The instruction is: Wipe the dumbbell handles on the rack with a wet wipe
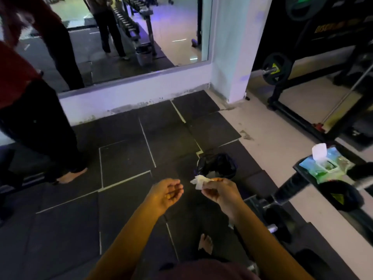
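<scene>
Pinching: your right hand has the wipe.
Left hand: loose, holding nothing.
Dumbbells: off to your right, nearer the right hand.

A black-bagged bin stands on dark floor mats.

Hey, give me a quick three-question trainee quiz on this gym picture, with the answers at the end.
1. True or false: the lid of the wet wipe pack is flipped open.
2. Which hand pinches the crumpled wipe? A) left B) right C) both
3. Short answer: what stands on the floor mat just beyond the hands?
Key: 1 true. 2 B, the right hand; the left hand holds nothing. 3 A bin with a black liner.
</scene>
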